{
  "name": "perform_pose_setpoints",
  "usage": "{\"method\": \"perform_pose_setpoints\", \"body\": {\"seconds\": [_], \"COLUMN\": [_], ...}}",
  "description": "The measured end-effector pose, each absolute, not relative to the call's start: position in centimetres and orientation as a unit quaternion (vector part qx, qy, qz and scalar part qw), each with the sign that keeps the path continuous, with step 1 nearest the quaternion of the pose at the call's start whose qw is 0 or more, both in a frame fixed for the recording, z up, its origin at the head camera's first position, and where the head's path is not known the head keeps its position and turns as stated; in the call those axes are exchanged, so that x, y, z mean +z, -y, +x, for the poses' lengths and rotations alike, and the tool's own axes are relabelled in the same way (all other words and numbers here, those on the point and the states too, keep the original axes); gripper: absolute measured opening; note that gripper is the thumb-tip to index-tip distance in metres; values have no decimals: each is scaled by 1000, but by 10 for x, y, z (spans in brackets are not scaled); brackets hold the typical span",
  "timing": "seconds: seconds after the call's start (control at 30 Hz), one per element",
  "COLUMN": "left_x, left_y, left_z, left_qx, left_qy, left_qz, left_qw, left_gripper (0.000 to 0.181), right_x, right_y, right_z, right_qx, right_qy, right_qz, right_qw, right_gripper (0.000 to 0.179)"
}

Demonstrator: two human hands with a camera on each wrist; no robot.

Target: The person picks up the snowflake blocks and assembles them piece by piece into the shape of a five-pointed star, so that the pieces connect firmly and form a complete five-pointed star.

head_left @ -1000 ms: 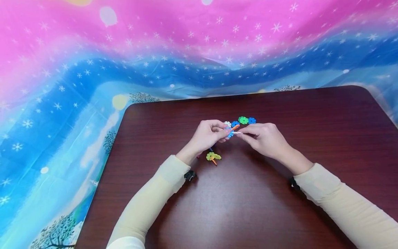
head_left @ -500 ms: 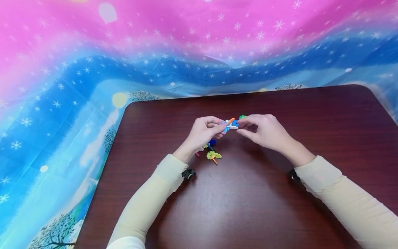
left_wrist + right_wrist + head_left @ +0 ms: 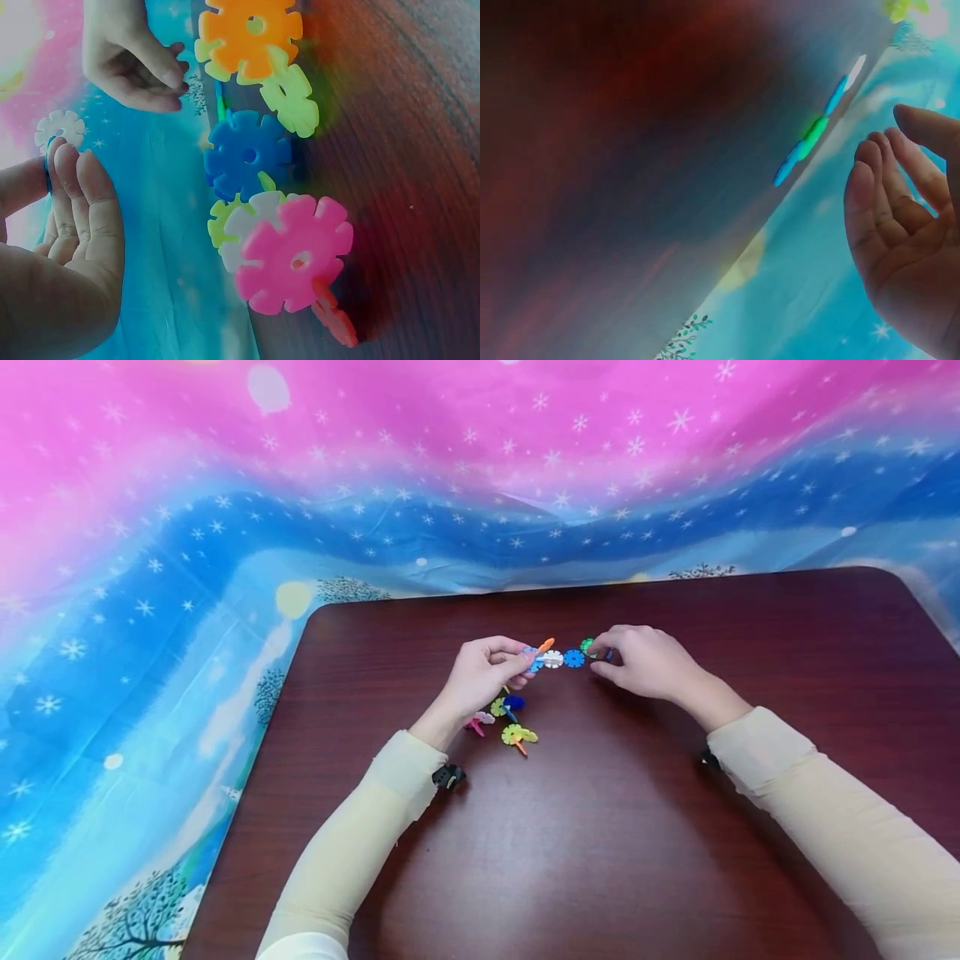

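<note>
In the head view my left hand (image 3: 487,668) pinches a light blue snowflake disc (image 3: 533,660), and an orange disc (image 3: 547,645) sticks up from it. A white disc (image 3: 60,131) shows just past its fingertips in the left wrist view. My right hand (image 3: 648,664) holds nothing, its thumb apart from its fingers in the right wrist view. It hovers by a row of discs: a white one (image 3: 856,73), a blue one (image 3: 836,95), a green one (image 3: 813,138) and another blue one (image 3: 787,163). In the head view its fingertips overlap the green disc.
Joined discs lie nearer me on the brown table (image 3: 637,827): a yellow and orange cluster (image 3: 519,736), a dark blue and yellow-green one (image 3: 507,704) and a pink and white one (image 3: 480,721). A patterned cloth (image 3: 450,468) hangs behind the table.
My right hand has let go of the white piece at the left hand's disc and moved right, over the row's green end. My left hand has shifted slightly left with its discs.
</note>
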State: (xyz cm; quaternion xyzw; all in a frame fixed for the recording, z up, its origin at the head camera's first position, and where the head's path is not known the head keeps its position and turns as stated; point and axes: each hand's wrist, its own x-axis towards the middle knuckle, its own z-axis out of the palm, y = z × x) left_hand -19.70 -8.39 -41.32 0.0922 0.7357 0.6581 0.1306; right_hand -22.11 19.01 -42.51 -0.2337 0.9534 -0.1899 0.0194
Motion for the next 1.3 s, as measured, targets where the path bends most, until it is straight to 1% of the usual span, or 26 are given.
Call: {"method": "perform_pose_setpoints", "body": {"seconds": [0.33, 0.47, 0.6, 0.7, 0.8, 0.93, 1.07, 1.17, 1.3], "left_x": [-413, -412, -411, -410, -410, -411, -411, -412, -414], "left_y": [85, 85, 87, 88, 89, 87, 86, 86, 85], "left_z": [-195, -195, -195, -196, -196, -196, -194, -193, -191], "left_qx": [651, 648, 649, 647, 641, 631, 629, 624, 607], "left_qy": [-743, -744, -744, -746, -751, -760, -761, -762, -773], "left_qz": [87, 97, 99, 100, 102, 105, 116, 131, 155], "left_qw": [129, 132, 125, 122, 120, 113, 111, 109, 102], "left_gripper": [19, 20, 20, 20, 20, 19, 19, 18, 18], "right_x": [-432, -435, -434, -434, -434, -435, -436, -436, -428], "right_y": [-174, -174, -175, -174, -173, -173, -176, -181, -186], "right_z": [-249, -254, -258, -259, -258, -253, -247, -240, -228], "right_qx": [-122, -130, -158, -175, -189, -215, -255, -294, -354], "right_qy": [-960, -958, -952, -946, -942, -936, -927, -920, -907], "right_qz": [-236, -231, -222, -218, -218, -227, -239, -238, -226], "right_qw": [91, 108, 140, 162, 170, 163, 138, 105, 44], "right_gripper": [44, 40, 33, 33, 33, 30, 22, 19, 27]}}
